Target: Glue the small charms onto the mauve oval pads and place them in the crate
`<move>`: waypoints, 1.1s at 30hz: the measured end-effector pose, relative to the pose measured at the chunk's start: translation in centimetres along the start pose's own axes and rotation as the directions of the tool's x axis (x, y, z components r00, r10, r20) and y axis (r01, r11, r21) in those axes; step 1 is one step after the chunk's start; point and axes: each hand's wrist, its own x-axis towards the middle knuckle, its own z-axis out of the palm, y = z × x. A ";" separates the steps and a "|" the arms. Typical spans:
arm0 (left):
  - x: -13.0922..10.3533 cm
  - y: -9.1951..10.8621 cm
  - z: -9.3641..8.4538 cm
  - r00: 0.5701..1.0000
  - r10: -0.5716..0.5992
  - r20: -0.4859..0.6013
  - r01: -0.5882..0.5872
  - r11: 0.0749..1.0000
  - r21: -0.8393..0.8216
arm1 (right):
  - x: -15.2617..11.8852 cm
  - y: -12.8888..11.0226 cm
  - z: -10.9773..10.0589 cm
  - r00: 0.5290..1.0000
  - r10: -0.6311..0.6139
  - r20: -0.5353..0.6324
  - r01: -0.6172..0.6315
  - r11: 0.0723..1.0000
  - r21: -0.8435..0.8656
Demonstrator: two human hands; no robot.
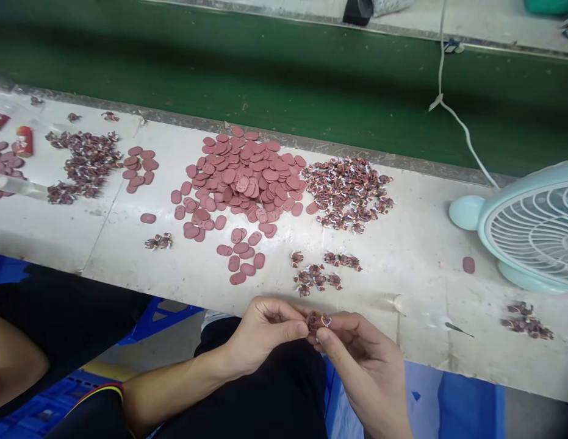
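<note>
Your left hand (254, 335) and right hand (370, 360) are both pinching one small brown figure (313, 322) right at the table's (421, 244) near edge, probably to steady it from two sides. Loose figures (315, 278) lie just beyond, handy to reach. Toward the far edge, the figure pile (350, 192) and oval discs (247, 174) look grouped by kind.

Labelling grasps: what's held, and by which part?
A small brown figure, held at opposite sides by the left hand and right hand; exact parts too small to tell.
</note>
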 end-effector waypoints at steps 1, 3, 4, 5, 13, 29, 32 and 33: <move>0.0 0.0 0.0 1.000 0.002 -0.004 -0.002 1.000 0.004 | 0.0 0.1 0.0 1.000 0.000 -0.004 0.000 1.000 0.008; 0.0 0.0 -0.1 1.000 0.006 -0.016 -0.006 1.000 0.008 | 0.0 0.2 0.0 1.000 -0.009 -0.008 0.009 1.000 0.018; 0.0 -0.1 -0.1 1.000 0.008 -0.025 -0.008 1.000 0.009 | 0.0 0.3 0.0 1.000 -0.015 -0.009 0.015 1.000 0.022; 0.0 -0.1 -0.1 0.999 0.009 -0.033 -0.009 1.000 0.011 | 0.0 0.4 0.0 1.000 -0.020 -0.011 0.020 0.999 0.028; -0.2 -1.2 0.0 0.990 0.095 -0.103 -0.081 0.988 0.130 | 0.3 1.2 0.0 0.997 -0.036 -0.075 0.041 0.997 0.066; 2.4 6.6 -9.3 0.815 0.326 0.480 -0.331 -0.418 0.846 | -7.9 16.0 -14.5 0.611 -0.056 -0.789 -0.014 0.997 -0.081; 2.9 6.3 -9.2 0.810 0.334 0.482 -0.350 -0.384 0.854 | -6.9 20.1 -15.0 0.669 -0.004 -0.744 -0.150 0.979 -0.140; 3.1 6.3 -9.2 0.808 0.332 0.487 -0.353 -0.389 0.851 | -6.4 21.3 -14.9 0.694 0.012 -0.720 -0.196 0.965 -0.172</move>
